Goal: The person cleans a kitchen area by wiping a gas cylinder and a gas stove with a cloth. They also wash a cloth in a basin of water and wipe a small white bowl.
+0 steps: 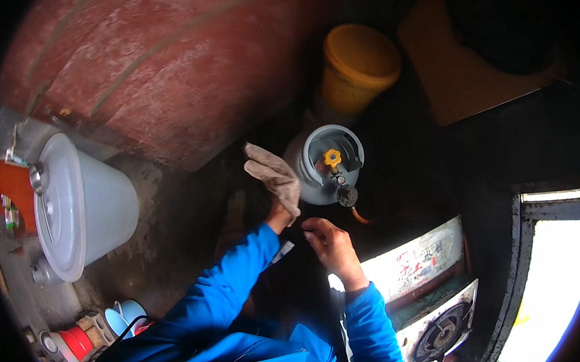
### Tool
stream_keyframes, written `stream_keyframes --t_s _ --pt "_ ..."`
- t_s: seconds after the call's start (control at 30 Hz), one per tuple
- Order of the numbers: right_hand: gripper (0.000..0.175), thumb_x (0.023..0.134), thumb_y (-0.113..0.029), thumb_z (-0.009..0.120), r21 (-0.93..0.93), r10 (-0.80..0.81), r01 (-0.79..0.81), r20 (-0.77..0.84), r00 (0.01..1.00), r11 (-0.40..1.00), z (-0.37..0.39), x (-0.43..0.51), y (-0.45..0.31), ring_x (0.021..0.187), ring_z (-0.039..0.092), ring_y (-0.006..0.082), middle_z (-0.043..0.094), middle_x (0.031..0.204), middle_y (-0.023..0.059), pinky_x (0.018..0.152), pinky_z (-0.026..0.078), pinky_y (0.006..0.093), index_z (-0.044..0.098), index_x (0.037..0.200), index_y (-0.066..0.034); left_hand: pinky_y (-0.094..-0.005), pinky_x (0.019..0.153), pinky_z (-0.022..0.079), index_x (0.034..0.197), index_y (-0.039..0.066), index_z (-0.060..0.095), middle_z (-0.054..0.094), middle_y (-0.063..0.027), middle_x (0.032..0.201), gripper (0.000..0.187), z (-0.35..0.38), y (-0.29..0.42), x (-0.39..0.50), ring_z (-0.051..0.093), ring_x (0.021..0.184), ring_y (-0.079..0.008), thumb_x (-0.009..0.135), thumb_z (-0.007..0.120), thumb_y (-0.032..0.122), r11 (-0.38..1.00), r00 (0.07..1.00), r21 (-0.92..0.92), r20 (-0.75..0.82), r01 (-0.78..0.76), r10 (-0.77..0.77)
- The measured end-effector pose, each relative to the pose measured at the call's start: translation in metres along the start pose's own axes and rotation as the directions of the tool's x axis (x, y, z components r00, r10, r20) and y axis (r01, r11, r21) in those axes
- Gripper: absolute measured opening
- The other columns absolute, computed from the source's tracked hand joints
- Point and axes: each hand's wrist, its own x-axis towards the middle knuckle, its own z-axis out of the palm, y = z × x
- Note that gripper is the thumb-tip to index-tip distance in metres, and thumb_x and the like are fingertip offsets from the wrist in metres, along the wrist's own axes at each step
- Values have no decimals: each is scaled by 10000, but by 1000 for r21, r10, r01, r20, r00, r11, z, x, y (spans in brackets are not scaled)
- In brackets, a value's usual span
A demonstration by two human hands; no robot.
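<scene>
A greyish, soiled cloth glove (pixel 275 172) covers my left hand (pixel 277 180), its fingers stretched toward the upper left and holding nothing visible. Bare skin shows between the glove's cuff and my blue sleeve. My right hand (pixel 333 246) is bare, with fingers curled and tips just beside that cuff; whether anything is pinched in them is unclear. Just beyond the gloved hand stands a grey gas cylinder (pixel 296 154). On its top are a yellow valve knob (pixel 332 157) and a dark regulator with a gauge (pixel 347 195). An orange hose (pixel 361 216) leads off from the regulator.
A lidded yellow bucket (pixel 358 80) stands behind the cylinder. To the right are a gas stove (pixel 443 329), a white panel bearing writing (pixel 409 268) and a bright window (pixel 547 286). Leftward stands a large lidded plastic tub (pixel 104 209), with a blue basin (pixel 117 322) below it.
</scene>
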Motion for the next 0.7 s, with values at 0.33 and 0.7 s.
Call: stream_keyframes --t_s 0.33,0.7 --pt "161 961 -70 616 351 451 -335 -332 828 874 12 38 72 880 737 224 735 929 133 760 570 315 632 1106 -4 -420 873 472 873 8 591 615 -150 909 113 15 36 53 599 953 -324 823 650 90 105 856 -972 -236 -211 -460" --pt "147 1011 -141 579 667 726 -287 -625 288 688 75 141 98 635 575 96 608 716 35 596 476 256 602 973 0 -470 932 497 1240 32 613 633 -237 1207 361 -27 -24 205 586 1116 -439 891 538 82 109 731 -839 -392 -533 559"
